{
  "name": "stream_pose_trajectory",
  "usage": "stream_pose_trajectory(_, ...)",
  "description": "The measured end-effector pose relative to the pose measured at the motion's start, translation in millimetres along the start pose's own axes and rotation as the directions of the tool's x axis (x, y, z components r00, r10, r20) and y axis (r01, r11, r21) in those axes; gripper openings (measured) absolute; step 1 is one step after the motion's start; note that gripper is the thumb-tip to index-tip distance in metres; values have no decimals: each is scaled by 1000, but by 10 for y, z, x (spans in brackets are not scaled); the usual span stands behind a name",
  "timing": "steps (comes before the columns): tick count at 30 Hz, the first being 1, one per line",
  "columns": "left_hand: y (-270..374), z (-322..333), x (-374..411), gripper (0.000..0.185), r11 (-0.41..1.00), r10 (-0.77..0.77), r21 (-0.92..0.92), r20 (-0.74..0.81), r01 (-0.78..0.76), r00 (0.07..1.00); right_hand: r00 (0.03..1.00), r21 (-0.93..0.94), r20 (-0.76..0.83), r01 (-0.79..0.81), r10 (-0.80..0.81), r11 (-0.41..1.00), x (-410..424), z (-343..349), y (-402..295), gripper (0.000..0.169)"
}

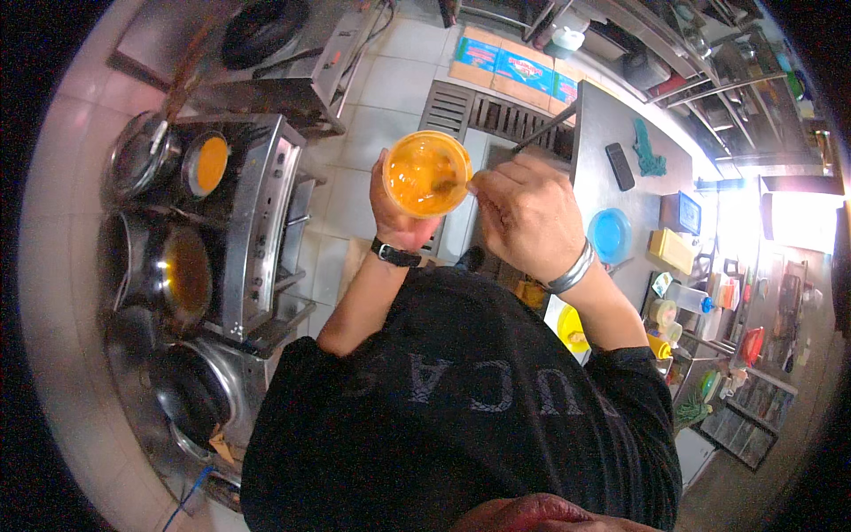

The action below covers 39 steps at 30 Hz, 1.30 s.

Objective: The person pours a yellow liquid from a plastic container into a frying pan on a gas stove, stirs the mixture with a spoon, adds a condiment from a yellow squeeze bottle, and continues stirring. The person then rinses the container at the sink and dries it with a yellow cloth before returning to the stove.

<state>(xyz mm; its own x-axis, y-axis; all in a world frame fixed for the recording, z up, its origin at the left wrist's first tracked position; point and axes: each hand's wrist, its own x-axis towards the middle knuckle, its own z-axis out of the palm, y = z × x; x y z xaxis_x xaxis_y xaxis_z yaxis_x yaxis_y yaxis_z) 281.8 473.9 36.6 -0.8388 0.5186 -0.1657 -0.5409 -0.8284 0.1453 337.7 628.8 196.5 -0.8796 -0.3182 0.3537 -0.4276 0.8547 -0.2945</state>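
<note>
My left hand (407, 229) cups a round plastic tub (427, 214) from below and the side, with a black-strapped watch at the wrist. Inside is a glossy orange-yellow liquid (415, 166) that looks like beaten egg, with bubbles on it. My right hand (528, 213), slightly blurred, pinches a thin utensil at the tub's right rim. The utensil's dark, blurred end (444, 186) dips into the liquid; whether it is a fork or a spoon cannot be told. A silver bracelet circles the right wrist. Both hands are raised in front of my chest.
On the left, a steel stove (262, 226) holds a small pan of orange-yellow food (209, 165), a pan of brownish liquid (188, 276) and a dark wok (189, 392). At right, a steel table (598, 120) bears a phone (619, 166), a green cloth (646, 149) and a blue bowl (609, 235).
</note>
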Motion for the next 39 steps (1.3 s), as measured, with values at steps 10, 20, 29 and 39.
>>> stream_pose_trajectory(10, -93, 84, -93, 56, 994, -14, -107, -29, 11, 999, 996, 240, -16, 92, -91, 966, 156, 272, 59, 8)
stream_pose_trajectory(20, -262, 60, -174, 60, 1000, -11, -22, -97, 9, 995, 1000, 10, 7, -12, 12, 1000, 294, 193, 304, 7)
stream_pose_trajectory(29, -329, 45, -305, 61, 997, -34, 60, -95, 40, 995, 902, 121, 58, 419, -428, 900, 469, -123, 695, 25)
stream_pose_trajectory(39, -354, 68, -509, 61, 985, 168, 62, -220, -158, 961, 919, 150, 58, 378, -389, 914, 342, 102, 620, 11)
